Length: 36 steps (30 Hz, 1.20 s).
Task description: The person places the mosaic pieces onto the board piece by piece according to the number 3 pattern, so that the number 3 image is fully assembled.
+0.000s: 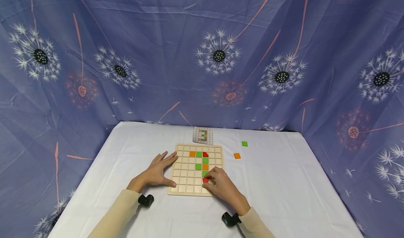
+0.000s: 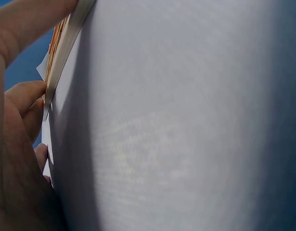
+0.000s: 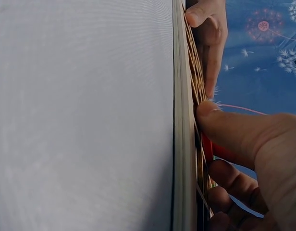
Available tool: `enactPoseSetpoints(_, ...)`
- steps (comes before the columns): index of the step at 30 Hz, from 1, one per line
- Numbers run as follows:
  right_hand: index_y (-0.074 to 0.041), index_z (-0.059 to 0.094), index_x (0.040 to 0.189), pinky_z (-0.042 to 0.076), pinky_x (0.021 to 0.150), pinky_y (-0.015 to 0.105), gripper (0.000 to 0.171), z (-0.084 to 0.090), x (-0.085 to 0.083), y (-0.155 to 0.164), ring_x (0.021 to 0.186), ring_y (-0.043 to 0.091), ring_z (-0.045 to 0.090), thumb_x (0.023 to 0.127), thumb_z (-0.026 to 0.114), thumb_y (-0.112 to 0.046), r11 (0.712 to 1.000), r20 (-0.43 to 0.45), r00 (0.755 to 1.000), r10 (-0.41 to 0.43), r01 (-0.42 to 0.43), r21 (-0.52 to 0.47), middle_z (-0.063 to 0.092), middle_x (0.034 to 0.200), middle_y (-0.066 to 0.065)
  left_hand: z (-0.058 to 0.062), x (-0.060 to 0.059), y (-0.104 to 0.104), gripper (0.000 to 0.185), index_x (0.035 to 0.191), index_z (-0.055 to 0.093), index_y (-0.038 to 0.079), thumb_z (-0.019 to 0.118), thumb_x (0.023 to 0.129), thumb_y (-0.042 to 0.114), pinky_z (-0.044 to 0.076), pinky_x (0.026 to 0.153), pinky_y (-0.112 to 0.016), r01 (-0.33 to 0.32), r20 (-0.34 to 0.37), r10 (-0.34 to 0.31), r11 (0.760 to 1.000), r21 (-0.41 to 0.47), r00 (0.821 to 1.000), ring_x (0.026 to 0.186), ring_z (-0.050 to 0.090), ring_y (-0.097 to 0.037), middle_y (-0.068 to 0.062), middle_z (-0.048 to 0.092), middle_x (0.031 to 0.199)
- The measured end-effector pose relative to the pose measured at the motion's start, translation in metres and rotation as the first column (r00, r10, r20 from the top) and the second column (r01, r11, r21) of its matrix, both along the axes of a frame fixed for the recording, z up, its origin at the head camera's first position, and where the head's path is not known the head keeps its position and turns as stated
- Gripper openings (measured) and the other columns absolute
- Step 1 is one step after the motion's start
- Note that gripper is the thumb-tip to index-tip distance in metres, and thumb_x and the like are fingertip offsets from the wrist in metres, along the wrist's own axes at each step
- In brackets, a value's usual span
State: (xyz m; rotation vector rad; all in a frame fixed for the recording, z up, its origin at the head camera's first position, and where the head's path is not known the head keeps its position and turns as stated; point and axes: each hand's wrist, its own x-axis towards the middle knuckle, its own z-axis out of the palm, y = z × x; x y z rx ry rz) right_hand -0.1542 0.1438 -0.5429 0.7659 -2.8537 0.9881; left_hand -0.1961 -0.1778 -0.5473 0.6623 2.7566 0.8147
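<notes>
A wooden grid board (image 1: 186,182) lies on the white table. Its cells hold several orange, green and red tiles, among them an orange tile (image 1: 192,153) and a green tile (image 1: 198,166). My left hand (image 1: 157,171) rests flat on the board's left edge with its fingers spread. My right hand (image 1: 210,180) pinches a red tile (image 1: 205,180) over a cell in the board's lower right part. In the right wrist view the thumb (image 3: 225,125) presses on the red tile (image 3: 207,147) beside the board's edge (image 3: 179,120). The left wrist view shows the board's rim (image 2: 66,48) and my left fingers (image 2: 20,103).
A small pattern card (image 1: 203,134) lies just behind the board. Two loose tiles sit to the board's right: a green one (image 1: 244,144) and an orange one (image 1: 237,156). White cloth (image 1: 284,182) covers the table; a blue patterned curtain (image 1: 202,55) hangs around it.
</notes>
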Motion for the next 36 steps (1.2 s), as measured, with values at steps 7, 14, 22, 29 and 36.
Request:
enactPoseSetpoints(7, -0.012, 0.078, 0.099, 0.053, 0.078, 0.026, 0.025, -0.001, -0.001, -0.001, 0.092, 0.01, 0.057, 0.084, 0.087, -0.031, 1.0, -0.012, 1.0, -0.016, 0.016, -0.006, 0.065, 0.097, -0.007, -0.001, 0.001, 0.0, 0.121, 0.16, 0.04, 0.014, 0.089, 0.062, 0.066, 0.006, 0.127, -0.067, -0.007, -0.001, 0.007, 1.0, 0.013, 1.0, 0.159, 0.011, -0.043, -0.002, 0.026, 0.171)
enactPoseSetpoints(14, -0.01, 0.078, 0.096, 0.053, 0.074, 0.025, 0.019, -0.004, -0.003, 0.001, 0.085, 0.009, 0.054, 0.086, 0.085, -0.024, 1.0, -0.035, 0.999, 0.014, -0.014, -0.018, 0.064, 0.09, -0.005, 0.0, 0.003, -0.001, 0.122, 0.16, 0.039, 0.013, 0.089, 0.062, 0.066, 0.007, 0.126, -0.067, -0.001, -0.012, 0.001, 1.0, 0.01, 1.0, 0.158, 0.011, -0.045, -0.004, 0.026, 0.171)
enactPoseSetpoints(22, -0.01, 0.079, 0.099, 0.054, 0.074, 0.023, 0.016, 0.0, -0.004, 0.001, 0.086, 0.008, 0.055, 0.089, 0.083, -0.021, 0.999, -0.032, 0.999, 0.036, -0.036, -0.004, 0.065, 0.092, -0.003, 0.0, 0.002, -0.002, 0.121, 0.16, 0.038, 0.012, 0.089, 0.064, 0.064, 0.007, 0.126, -0.068, 0.007, -0.019, -0.007, 1.0, 0.001, 1.0, 0.158, 0.011, -0.046, -0.005, 0.026, 0.171)
enactPoseSetpoints(29, -0.01, 0.079, 0.101, 0.056, 0.076, 0.024, 0.014, 0.003, -0.006, 0.004, 0.086, 0.007, 0.058, 0.091, 0.08, -0.019, 0.998, -0.009, 0.999, 0.053, -0.053, -0.013, 0.066, 0.095, -0.003, -0.001, 0.0, -0.002, 0.121, 0.16, 0.038, 0.01, 0.089, 0.065, 0.064, 0.008, 0.125, -0.07, 0.022, -0.037, -0.021, 1.0, 0.005, 0.999, 0.157, 0.013, -0.048, -0.008, 0.027, 0.171)
enactPoseSetpoints(36, -0.008, 0.078, 0.106, 0.059, 0.081, 0.028, 0.016, 0.008, -0.008, 0.013, 0.092, 0.011, 0.064, 0.093, 0.078, -0.017, 0.999, -0.028, 0.998, 0.052, -0.052, 0.001, 0.069, 0.101, -0.001, 0.0, 0.001, -0.002, 0.122, 0.16, 0.038, 0.01, 0.089, 0.064, 0.064, 0.008, 0.125, -0.069, 0.027, -0.04, -0.027, 1.0, 0.005, 0.999, 0.157, 0.013, -0.048, -0.007, 0.026, 0.171)
